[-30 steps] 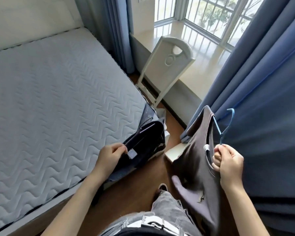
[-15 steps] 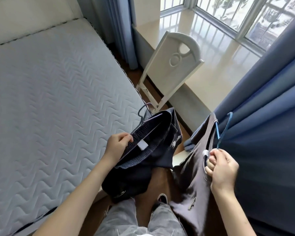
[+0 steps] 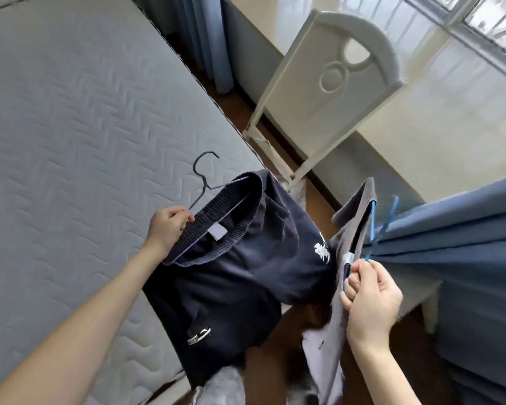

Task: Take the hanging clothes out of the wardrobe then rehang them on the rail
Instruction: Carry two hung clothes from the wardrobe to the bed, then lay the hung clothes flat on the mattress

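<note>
My left hand (image 3: 170, 228) grips the elastic waistband of dark navy shorts (image 3: 246, 273) together with the dark wire hanger (image 3: 203, 176) they hang on; its hook points up over the bed edge. My right hand (image 3: 371, 296) is closed on a grey garment (image 3: 348, 238) and its blue hanger (image 3: 384, 223), held upright beside the blue curtain. Both garments hang above the floor between the bed and the curtain. No wardrobe or rail is in view.
A grey quilted mattress (image 3: 70, 141) fills the left. A white chair (image 3: 327, 92) leans against the window ledge ahead. Blue curtains (image 3: 465, 244) hang close on the right. Brown wooden floor (image 3: 275, 361) shows below, with my grey-trousered legs at the bottom.
My left hand has lifted the navy shorts off the bed edge and raised them, exposing the hanger hook. My right hand keeps its hold on the grey garment.
</note>
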`<action>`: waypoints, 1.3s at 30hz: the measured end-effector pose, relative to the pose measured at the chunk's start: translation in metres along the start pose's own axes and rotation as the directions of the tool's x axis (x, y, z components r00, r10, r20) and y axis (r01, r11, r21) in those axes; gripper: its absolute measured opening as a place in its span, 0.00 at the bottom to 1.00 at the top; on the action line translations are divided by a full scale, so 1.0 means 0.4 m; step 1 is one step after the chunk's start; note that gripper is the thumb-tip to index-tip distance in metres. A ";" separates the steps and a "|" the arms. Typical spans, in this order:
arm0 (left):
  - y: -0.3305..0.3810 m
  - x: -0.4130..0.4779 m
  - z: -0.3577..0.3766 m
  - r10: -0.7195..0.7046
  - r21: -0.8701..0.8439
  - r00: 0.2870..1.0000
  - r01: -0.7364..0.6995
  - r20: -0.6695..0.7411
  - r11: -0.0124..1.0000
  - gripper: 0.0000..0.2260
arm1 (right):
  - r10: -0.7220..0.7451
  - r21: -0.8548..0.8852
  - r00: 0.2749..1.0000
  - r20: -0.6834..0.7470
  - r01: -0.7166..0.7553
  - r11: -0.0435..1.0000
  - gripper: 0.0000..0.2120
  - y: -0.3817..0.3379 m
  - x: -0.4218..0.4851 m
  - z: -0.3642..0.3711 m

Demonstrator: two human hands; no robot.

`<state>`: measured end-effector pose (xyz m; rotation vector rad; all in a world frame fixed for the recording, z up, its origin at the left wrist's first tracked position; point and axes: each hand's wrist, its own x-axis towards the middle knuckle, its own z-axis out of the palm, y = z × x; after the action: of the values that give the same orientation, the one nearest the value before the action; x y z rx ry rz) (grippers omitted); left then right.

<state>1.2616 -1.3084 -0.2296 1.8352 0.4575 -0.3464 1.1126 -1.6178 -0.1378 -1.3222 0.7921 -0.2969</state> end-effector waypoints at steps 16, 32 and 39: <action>-0.460 0.670 -0.082 0.116 0.487 0.985 -0.039 -0.129 0.872 0.11 | 0.078 0.069 0.997 -0.003 -0.078 0.995 0.11 0.468 0.185 0.622; -0.629 0.736 -0.032 0.463 0.688 0.871 -0.235 -0.164 0.687 0.06 | 0.168 0.037 0.985 0.031 -0.169 0.985 0.12 0.712 0.238 0.748; -0.464 0.664 -0.069 0.105 0.566 0.992 -0.049 -0.066 0.823 0.17 | 0.112 0.053 0.994 0.005 -0.112 0.992 0.13 0.565 0.223 0.659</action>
<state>1.4075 -1.1958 -0.4977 2.4545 0.3641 -0.3648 1.2977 -1.4182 -0.3710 -1.2234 0.8473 -0.2260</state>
